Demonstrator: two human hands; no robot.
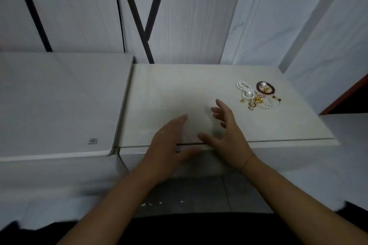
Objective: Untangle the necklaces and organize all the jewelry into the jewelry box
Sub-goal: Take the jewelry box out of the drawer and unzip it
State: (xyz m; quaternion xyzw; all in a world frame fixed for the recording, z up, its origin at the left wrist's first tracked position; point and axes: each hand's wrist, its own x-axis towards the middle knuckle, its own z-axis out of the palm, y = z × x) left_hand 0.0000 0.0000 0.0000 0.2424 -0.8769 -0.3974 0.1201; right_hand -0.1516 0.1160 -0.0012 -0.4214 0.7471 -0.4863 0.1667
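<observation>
The left grip and the right grip are held spread, palms facing, nothing plainly pinched, likely framing a working space. The tangled jewelry is seen untouched on the surface, beyond and to the right of the right grip.

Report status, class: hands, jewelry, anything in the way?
Left hand and right hand open, at the near edge of the table. Jewelry pile heaped, untouched, far right. Jewelry box not made out; nothing blocks the reach.
</observation>
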